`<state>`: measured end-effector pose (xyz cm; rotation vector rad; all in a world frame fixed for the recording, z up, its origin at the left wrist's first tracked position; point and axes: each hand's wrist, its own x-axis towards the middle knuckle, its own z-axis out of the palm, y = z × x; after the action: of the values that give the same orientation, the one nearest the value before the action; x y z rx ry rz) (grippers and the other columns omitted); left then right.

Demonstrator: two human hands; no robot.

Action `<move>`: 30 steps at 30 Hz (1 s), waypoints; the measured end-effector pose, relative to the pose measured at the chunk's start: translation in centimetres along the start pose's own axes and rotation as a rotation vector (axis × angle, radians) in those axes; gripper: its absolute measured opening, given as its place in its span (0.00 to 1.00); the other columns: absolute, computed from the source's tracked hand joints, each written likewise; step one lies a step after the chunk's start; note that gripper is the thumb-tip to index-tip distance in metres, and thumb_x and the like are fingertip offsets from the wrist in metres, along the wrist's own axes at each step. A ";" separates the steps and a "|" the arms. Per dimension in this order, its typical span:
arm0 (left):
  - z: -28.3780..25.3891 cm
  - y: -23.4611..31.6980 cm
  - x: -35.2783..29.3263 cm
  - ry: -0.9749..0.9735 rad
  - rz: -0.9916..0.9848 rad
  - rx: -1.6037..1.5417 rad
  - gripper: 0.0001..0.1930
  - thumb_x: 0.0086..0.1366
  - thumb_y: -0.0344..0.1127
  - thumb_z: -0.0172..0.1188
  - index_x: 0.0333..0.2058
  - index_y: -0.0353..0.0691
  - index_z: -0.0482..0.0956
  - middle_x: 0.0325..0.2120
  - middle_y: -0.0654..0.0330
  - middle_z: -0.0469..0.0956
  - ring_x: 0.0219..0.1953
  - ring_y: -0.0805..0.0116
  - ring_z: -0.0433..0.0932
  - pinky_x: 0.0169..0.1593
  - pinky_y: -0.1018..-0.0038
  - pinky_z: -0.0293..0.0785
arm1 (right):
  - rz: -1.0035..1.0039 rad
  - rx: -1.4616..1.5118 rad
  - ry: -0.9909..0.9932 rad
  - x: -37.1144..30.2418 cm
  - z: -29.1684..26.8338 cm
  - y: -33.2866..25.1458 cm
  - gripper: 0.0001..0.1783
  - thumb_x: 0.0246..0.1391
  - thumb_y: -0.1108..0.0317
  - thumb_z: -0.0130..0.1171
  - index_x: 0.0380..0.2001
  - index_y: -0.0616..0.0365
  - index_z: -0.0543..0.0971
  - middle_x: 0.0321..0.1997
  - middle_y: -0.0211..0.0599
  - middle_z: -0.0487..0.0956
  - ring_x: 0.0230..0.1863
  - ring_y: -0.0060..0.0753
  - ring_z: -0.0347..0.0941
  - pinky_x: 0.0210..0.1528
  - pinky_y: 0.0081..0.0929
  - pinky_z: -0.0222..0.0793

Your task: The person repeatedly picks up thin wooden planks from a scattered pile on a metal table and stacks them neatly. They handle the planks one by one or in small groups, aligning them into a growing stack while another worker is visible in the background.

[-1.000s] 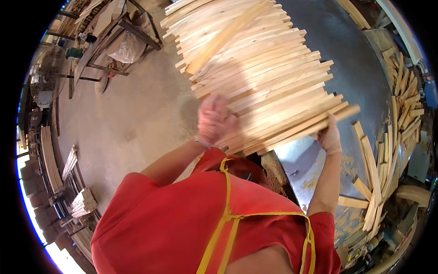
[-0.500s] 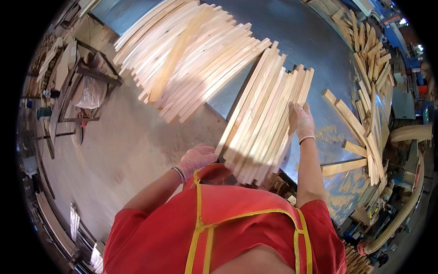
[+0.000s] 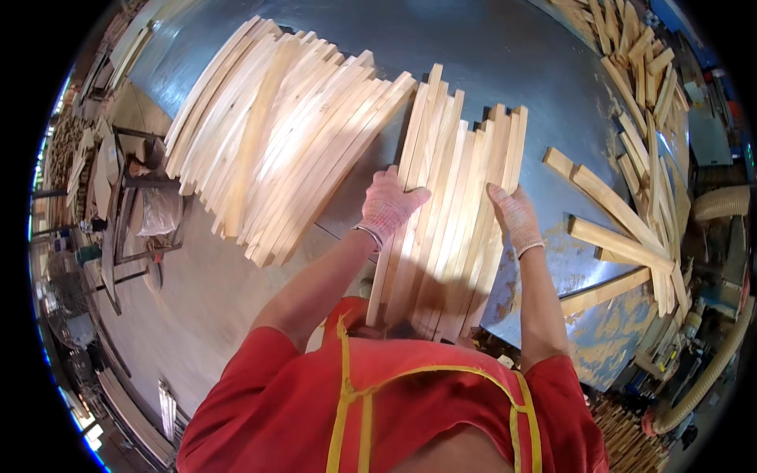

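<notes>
Wooden slats (image 3: pixel 445 205) at two o'clock look smooth, the metal tabletop (image 3: pixel 378 24) at twelve glossy, the gloves (image 3: pixel 384 206) knitted cloth, the bag (image 3: pixel 160 213) at nine shiny plastic.

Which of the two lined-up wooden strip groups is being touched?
The narrower group, between the hands: left hand on its left edge, right hand on its right. The wider left group is untouched, with one strip slanting across it.

Held strips (image 3: pixel 445 213) split off, left hand (image 3: pixel 392 202) farther up, apparently another loose piece (image 3: pixel 619 243) rightward
</notes>
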<state>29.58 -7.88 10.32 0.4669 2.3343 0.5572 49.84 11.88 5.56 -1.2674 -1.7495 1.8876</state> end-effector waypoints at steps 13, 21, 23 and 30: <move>-16.3 10.5 -8.5 0.321 1.070 -0.947 0.38 0.61 0.38 0.79 0.66 0.34 0.71 0.52 0.53 0.84 0.54 0.64 0.83 0.58 0.67 0.82 | -0.880 0.016 0.284 -15.3 -2.2 -28.0 0.30 0.62 0.60 0.75 0.60 0.64 0.76 0.52 0.41 0.84 0.53 0.29 0.79 0.60 0.27 0.75; -9.3 -10.6 -2.2 -0.075 1.147 -0.408 0.33 0.77 0.35 0.55 0.77 0.40 0.57 0.75 0.59 0.63 0.77 0.62 0.61 0.78 0.65 0.62 | -0.530 -0.003 0.269 -18.2 5.9 -6.0 0.44 0.68 0.44 0.65 0.77 0.54 0.62 0.71 0.47 0.73 0.70 0.49 0.71 0.71 0.46 0.72; -9.1 -15.4 -1.2 0.250 1.029 0.384 0.35 0.76 0.35 0.56 0.78 0.38 0.56 0.75 0.58 0.63 0.78 0.61 0.60 0.80 0.65 0.58 | -0.161 0.285 0.158 -19.5 9.1 -3.9 0.47 0.67 0.47 0.65 0.79 0.56 0.59 0.74 0.51 0.69 0.74 0.52 0.67 0.74 0.46 0.69; -10.3 -17.3 -1.5 0.200 0.939 1.257 0.25 0.73 0.36 0.54 0.67 0.38 0.75 0.71 0.54 0.70 0.75 0.55 0.64 0.74 0.62 0.63 | -0.073 -1.205 0.060 -17.8 11.2 4.2 0.41 0.63 0.60 0.61 0.75 0.65 0.61 0.73 0.57 0.70 0.76 0.58 0.64 0.75 0.46 0.67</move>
<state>20.43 -25.84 9.34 2.1765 2.2685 -0.6294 53.42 -9.17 7.67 -1.4577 -2.9403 0.5941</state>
